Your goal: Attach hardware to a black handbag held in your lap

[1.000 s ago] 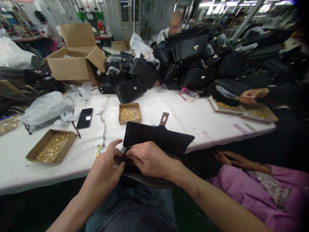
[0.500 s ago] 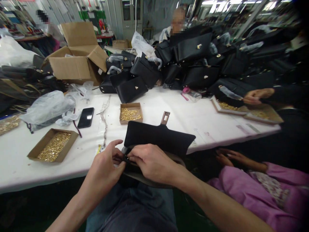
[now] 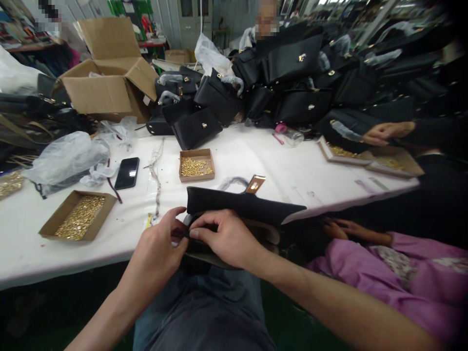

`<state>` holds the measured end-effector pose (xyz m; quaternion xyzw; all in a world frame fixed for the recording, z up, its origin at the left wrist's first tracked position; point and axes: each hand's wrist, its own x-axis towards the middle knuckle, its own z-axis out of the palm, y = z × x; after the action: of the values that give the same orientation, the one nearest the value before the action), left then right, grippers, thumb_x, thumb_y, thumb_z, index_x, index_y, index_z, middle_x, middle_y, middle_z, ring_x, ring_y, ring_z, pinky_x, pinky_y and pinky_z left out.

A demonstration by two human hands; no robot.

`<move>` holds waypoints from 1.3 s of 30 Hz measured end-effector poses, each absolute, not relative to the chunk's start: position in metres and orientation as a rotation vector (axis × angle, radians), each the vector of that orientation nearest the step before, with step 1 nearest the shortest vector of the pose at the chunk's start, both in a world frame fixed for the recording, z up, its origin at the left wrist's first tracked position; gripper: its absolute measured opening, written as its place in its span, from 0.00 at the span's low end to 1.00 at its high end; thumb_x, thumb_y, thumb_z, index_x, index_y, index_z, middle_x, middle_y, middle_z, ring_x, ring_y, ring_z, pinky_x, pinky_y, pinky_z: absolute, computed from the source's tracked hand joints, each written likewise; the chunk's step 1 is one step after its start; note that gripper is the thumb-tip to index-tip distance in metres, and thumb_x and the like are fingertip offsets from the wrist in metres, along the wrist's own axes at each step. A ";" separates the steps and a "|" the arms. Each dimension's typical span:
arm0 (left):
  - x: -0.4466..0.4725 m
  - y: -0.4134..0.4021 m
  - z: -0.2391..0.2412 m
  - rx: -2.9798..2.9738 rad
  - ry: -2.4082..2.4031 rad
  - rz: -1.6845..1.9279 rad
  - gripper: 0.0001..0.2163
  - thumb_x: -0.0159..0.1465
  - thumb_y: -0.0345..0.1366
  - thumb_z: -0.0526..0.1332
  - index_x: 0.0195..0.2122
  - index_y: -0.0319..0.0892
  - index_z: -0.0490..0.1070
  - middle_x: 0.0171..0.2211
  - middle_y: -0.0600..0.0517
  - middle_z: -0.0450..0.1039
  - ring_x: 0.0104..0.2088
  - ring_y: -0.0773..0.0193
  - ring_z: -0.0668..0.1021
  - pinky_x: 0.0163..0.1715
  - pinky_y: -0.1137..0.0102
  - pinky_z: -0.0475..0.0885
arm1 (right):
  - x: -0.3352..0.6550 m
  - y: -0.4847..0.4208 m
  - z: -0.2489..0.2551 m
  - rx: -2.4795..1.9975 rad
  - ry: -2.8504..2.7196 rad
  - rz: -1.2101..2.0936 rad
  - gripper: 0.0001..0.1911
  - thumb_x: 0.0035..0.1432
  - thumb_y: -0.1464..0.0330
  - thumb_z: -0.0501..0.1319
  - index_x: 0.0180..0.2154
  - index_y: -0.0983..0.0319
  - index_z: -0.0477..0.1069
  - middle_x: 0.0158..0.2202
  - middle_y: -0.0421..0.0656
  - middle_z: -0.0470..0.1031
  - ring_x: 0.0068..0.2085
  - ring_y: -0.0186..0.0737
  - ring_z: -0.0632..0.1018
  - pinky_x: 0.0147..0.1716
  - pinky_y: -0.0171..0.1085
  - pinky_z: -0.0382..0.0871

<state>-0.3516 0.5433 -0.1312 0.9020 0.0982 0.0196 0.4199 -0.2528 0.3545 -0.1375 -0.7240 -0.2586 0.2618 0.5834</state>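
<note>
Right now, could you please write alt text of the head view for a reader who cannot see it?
Both hands, left hand and right hand, pinch the near edge of a black handbag at the edge of a white table. Cardboard trays of gold hardware, a phone and piled black bags lie beyond.

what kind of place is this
Probably a handbag assembly workshop: a heap of finished black leather handbags, shallow cardboard trays of small gold metal fittings, and both hands working an unfinished black bag.

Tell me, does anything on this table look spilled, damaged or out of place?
Nothing looks spilled or damaged. Both hands, left and right, pinch the edge of a black bag at the table edge. The gold parts stay inside their boxes. Only the heap of bags is untidy.
</note>
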 end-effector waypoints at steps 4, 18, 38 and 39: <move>-0.353 0.544 -0.131 2.262 0.290 0.057 0.28 0.63 0.32 0.64 0.66 0.50 0.69 0.42 0.54 0.85 0.43 0.54 0.87 0.46 0.60 0.80 | -0.252 0.357 -0.143 -1.675 -0.430 0.792 0.02 0.66 0.70 0.74 0.41 0.58 0.87 0.40 0.40 0.88 0.44 0.47 0.85 0.47 0.41 0.76; -0.370 0.540 -0.127 2.068 0.306 0.038 0.19 0.68 0.33 0.64 0.61 0.48 0.75 0.53 0.49 0.83 0.53 0.53 0.85 0.57 0.57 0.82 | -0.244 0.363 -0.140 -1.553 -0.493 1.130 0.02 0.69 0.71 0.68 0.43 0.61 0.82 0.43 0.42 0.85 0.45 0.44 0.81 0.48 0.40 0.72; -0.357 0.539 -0.125 2.044 0.377 0.027 0.18 0.70 0.28 0.61 0.54 0.50 0.86 0.45 0.55 0.86 0.43 0.60 0.85 0.42 0.68 0.76 | -0.236 0.346 -0.160 -1.507 -0.680 1.008 0.05 0.61 0.67 0.72 0.40 0.58 0.82 0.41 0.42 0.82 0.45 0.46 0.80 0.48 0.42 0.76; -0.356 0.540 -0.125 2.044 0.382 0.022 0.17 0.70 0.28 0.61 0.53 0.50 0.86 0.45 0.55 0.86 0.43 0.59 0.85 0.41 0.68 0.75 | -0.236 0.345 -0.160 -1.487 -0.673 0.998 0.05 0.61 0.67 0.73 0.39 0.58 0.81 0.40 0.41 0.82 0.44 0.46 0.81 0.48 0.41 0.76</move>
<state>-0.3565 0.5397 -0.1248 0.8475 0.1582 0.0090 0.5065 -0.2361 0.3452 -0.1598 -0.6351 -0.2874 0.4263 0.5765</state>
